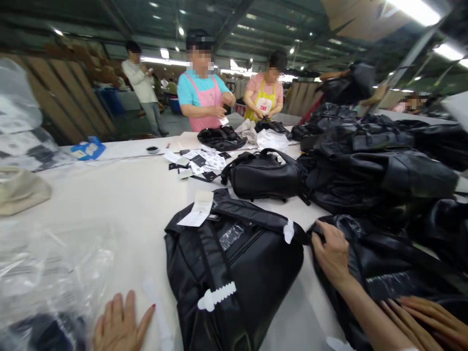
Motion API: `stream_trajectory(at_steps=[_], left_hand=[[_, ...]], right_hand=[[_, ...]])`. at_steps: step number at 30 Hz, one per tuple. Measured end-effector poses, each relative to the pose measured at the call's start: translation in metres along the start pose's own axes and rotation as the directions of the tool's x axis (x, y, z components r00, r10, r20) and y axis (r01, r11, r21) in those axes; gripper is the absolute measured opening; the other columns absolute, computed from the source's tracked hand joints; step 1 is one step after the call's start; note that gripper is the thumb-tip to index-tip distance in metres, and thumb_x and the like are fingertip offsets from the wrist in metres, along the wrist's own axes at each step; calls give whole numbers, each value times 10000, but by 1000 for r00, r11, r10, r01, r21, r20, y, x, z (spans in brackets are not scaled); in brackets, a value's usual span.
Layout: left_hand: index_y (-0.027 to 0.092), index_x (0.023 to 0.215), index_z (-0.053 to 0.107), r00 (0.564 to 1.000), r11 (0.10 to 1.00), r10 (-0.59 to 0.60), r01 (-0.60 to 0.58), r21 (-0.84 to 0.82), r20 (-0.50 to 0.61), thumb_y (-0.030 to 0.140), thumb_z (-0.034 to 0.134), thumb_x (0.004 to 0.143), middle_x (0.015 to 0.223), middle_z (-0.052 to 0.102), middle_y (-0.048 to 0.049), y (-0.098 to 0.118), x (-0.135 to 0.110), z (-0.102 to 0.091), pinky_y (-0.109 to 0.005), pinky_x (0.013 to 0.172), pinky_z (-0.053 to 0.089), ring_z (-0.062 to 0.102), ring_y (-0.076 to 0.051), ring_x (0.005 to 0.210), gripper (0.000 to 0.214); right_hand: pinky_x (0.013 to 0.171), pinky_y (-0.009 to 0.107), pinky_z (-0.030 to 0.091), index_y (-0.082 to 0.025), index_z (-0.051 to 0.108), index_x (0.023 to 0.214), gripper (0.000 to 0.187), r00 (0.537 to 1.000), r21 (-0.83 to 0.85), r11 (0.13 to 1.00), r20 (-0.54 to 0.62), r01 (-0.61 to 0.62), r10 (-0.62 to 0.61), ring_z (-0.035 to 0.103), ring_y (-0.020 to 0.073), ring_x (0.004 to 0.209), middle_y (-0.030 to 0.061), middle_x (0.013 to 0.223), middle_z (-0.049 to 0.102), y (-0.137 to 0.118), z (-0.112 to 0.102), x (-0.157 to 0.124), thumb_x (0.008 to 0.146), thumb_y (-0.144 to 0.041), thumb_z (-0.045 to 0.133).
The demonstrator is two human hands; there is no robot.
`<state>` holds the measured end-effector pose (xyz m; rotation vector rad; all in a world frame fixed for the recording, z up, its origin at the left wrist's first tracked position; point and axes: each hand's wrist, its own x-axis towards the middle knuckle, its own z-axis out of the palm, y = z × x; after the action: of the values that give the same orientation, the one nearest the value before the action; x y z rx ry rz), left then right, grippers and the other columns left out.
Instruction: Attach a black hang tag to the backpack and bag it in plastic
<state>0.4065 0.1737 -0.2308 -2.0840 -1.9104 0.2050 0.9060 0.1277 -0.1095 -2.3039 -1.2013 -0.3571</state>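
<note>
My left hand [122, 324] lies palm down at the lower left with fingers spread, between a clear plastic bag [69, 263] and a black backpack [263, 273]. That backpack lies strap side up in front of me. White serrated strips [217, 296] are around its straps, and a paper tag [199, 209] rests near its top. At the right, my right hand [332, 248] curls its fingers over the edge of a second black backpack [380, 258]. Another person's hands [431, 314], partly cut off, rest on this second backpack.
Black backpacks [383, 170] are heaped at the right. Another black backpack [265, 178] stands beyond the near one, beside scattered tags [201, 163]. A beige cloth item [22, 190] and a blue packet [88, 148] lie left. Two people in aprons [204, 97] work across the table [139, 195].
</note>
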Motion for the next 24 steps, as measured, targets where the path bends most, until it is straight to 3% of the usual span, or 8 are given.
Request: stream_trajectory(at_steps=[2,5,7,9,14,16,20,24], left_hand=[[82,1248,461,1000,999,-20,20,-50,12,479,318,756,1325,461,-214,1,0,-5,-483,1023,319,383,-339,1264,648],[37,1240,460,996,993,-79,81,-83,28,522,329,759,1355,397,-256,6,2,-10,-461,1049,297,363,-350,1278,696],[55,1235,471,994,990,-103,105,-98,22,542,345,756,1354,402,-242,8,3,-9,-458,1049,302,364,-338,1281,694],[73,1220,493,993,988,-116,113,-110,-28,567,370,740,1347,417,-223,10,2,-3,-463,1038,323,384,-330,1270,700],[69,1133,579,926,996,-61,34,-79,-373,579,419,728,1273,503,-233,11,-1,12,-464,983,368,488,-346,1174,671],[69,1120,590,896,999,-5,-10,-33,-444,575,434,731,1253,522,-239,9,-1,13,-460,969,363,502,-347,1153,657],[103,1153,572,914,999,45,-32,40,-404,598,456,727,1230,551,-222,4,-2,21,-452,975,339,500,-333,1152,663],[150,1319,384,923,996,67,-38,83,-380,613,414,752,1198,591,-171,1,-9,41,-430,946,358,533,-298,1117,733]], right_hand=[[941,428,406,-181,565,1078,323,951,164,940,-138,299,-278,553,245,1056,113,1062,639,-41,-2,-17,833,-321,406],[926,413,430,-253,555,1092,296,769,321,704,-158,633,-619,578,206,1029,46,1028,659,-103,-2,-32,807,-220,483],[936,409,433,-254,542,1120,335,639,392,563,-90,728,-764,556,195,1069,43,1082,644,-143,3,-30,802,-166,483],[944,409,431,-238,541,1127,329,553,435,495,-9,752,-833,532,193,1103,55,1137,620,-180,17,-14,818,-162,458],[987,325,402,-185,568,1110,310,630,358,691,287,628,-722,505,174,1145,68,1226,579,-264,89,54,830,-212,438],[985,304,398,-149,559,1128,335,646,312,732,345,606,-681,509,174,1143,91,1233,573,-291,124,79,832,-192,411],[1004,373,366,-111,591,1079,332,640,224,767,438,602,-631,471,233,1191,138,1283,532,-320,184,114,821,-159,387],[1004,513,303,-73,646,946,298,659,81,814,544,575,-519,455,329,1186,201,1228,549,-320,226,143,776,-103,402]])
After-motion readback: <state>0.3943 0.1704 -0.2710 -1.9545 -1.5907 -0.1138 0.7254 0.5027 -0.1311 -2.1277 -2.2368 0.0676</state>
